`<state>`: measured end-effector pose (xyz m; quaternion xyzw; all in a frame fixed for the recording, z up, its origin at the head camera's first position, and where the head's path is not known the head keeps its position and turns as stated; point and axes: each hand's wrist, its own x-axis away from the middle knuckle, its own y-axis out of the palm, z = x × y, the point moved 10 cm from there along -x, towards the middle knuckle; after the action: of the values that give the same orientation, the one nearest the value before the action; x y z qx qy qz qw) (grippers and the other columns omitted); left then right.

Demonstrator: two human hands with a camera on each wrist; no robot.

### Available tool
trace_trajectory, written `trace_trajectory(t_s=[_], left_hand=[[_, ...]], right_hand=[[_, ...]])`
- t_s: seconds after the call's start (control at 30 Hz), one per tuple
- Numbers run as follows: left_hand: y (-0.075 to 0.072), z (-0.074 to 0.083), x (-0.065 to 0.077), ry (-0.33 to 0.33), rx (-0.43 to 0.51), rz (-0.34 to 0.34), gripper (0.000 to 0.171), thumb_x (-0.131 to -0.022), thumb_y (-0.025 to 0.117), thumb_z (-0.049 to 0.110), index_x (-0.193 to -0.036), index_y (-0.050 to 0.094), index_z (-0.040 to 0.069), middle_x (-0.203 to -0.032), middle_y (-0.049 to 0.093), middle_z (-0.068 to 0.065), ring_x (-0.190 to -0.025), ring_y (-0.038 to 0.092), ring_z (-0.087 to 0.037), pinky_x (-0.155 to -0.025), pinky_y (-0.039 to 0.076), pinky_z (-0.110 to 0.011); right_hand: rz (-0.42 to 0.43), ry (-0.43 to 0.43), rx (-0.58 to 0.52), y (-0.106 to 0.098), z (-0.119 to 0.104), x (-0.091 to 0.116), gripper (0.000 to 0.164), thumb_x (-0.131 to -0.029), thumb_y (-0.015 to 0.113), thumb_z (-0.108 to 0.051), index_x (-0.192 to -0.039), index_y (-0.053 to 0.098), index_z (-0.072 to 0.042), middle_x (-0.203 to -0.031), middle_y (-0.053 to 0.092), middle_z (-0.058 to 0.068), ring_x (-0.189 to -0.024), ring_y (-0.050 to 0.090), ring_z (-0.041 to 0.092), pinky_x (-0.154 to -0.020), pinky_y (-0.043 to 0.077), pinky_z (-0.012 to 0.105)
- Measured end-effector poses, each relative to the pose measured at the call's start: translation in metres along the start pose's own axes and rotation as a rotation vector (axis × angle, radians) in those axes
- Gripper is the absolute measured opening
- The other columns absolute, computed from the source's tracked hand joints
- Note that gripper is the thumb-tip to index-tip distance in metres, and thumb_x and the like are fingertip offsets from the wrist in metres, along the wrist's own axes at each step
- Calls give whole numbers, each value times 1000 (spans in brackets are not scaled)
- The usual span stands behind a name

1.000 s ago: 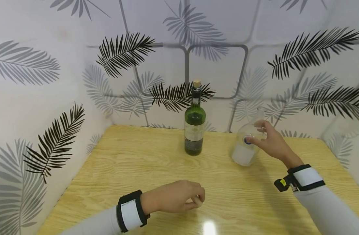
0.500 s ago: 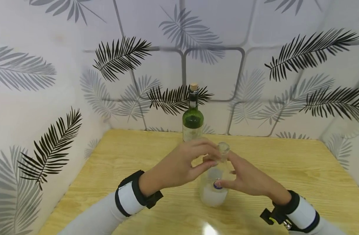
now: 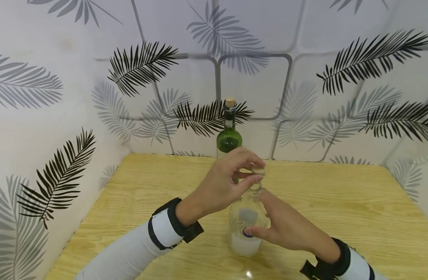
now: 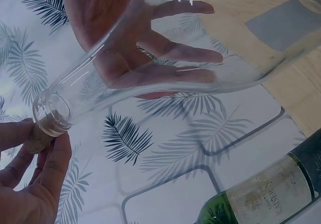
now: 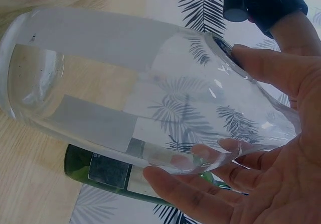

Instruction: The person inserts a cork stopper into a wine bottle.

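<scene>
standing here, i see the clear bottle (image 3: 241, 221) with the right hand (image 3: 292, 229) curled round its shoulder, thumb on a blue badge (image 5: 221, 48), the other fingers on the far side. the left hand (image 3: 222, 179) pinches a cork (image 4: 39, 139) between thumb and fingertips, right at the bottle's mouth (image 4: 55, 101), above the right fingers. i'd guess the bottle is stiff, slick glass, fairly light since i can make out no drink inside, and likely to crack if knocked. the swell of the shoulder, where the right fingers lie, looks the surest hold; the neck beneath the left fingertips seems slimmer and easier to twist. the cork should be light and a bit springy, best taken by its sides near the outer end. the glass is see-through, with pale grey patches below the right thumb; the cork is tan and stubby. beyond the left fingers stands a green bottle (image 3: 229, 140).
</scene>
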<state>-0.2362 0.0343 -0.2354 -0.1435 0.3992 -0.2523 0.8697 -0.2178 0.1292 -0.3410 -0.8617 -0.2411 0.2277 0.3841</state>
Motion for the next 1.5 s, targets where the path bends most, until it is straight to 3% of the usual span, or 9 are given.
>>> trace_trajectory(t_s=[0.17,0.4,0.53,0.67,0.83,0.97,1.23,1.37,1.5], left_hand=[[1,1,5,6,-22,-47,25,-98,73,-5,-122,72,-8,-113,65,-20,-110,75,-30,-89,62,-24],[3,9,10,74,-255,-127,19,-96,80,5,-114,77,0,-104,69,-10,-90,63,-19,-75,54,-23],[7,12,6,48,-354,-174,18,-97,80,9,-113,76,1,-104,71,-10,-95,67,-21,-82,56,-25],[14,11,-1,-13,-441,-290,23,-100,77,14,-118,72,1,-108,72,-10,-100,69,-22,-92,57,-29],[21,15,-9,-39,-478,-475,25,-103,73,11,-125,72,0,-111,71,-13,-99,68,-24,-89,56,-30],[23,18,-14,-92,-494,-568,19,-102,72,6,-120,75,-2,-110,72,-15,-98,68,-26,-86,57,-31],[23,15,-21,-236,-481,-541,9,-101,72,2,-95,78,-2,-90,77,-10,-77,66,-17,-73,53,-27],[24,10,-21,-328,-543,-513,18,-102,68,1,-84,70,1,-75,60,-3,-70,50,-15,-63,41,-25],[26,9,-25,-324,-655,-532,13,-102,66,5,-90,70,3,-81,62,-4,-78,58,-18,-65,46,-27]], right_hand=[[5,19,29,2,0,1,65,-93,86,-32,-139,50,-2,-142,61,27,-113,69,36,-79,61,42],[20,17,13,2,-2,5,87,-94,85,-32,-158,38,1,-159,49,33,-130,63,47,-82,65,50],[37,-1,26,0,-4,6,77,-93,86,-32,-150,44,0,-153,55,31,-126,65,46,-80,65,48],[33,-4,5,0,-2,6,76,-94,85,-32,-151,44,-2,-156,52,31,-130,62,49,-81,65,51],[8,25,-35,1,2,7,88,-95,84,-32,-161,34,-3,-164,43,33,-137,55,53,-81,65,53],[3,37,-51,3,4,6,86,-94,85,-32,-159,36,-5,-159,49,30,-134,59,49,-81,65,50],[21,24,-45,6,1,5,77,-94,85,-34,-152,44,-6,-150,58,24,-129,63,45,-81,65,52],[38,5,-29,4,-1,5,83,-93,85,-33,-158,41,-7,-159,51,27,-135,59,49,-80,65,53],[66,-15,-20,-1,-3,2,89,-93,87,-30,-163,36,-10,-165,44,28,-140,54,52,-79,65,54]])
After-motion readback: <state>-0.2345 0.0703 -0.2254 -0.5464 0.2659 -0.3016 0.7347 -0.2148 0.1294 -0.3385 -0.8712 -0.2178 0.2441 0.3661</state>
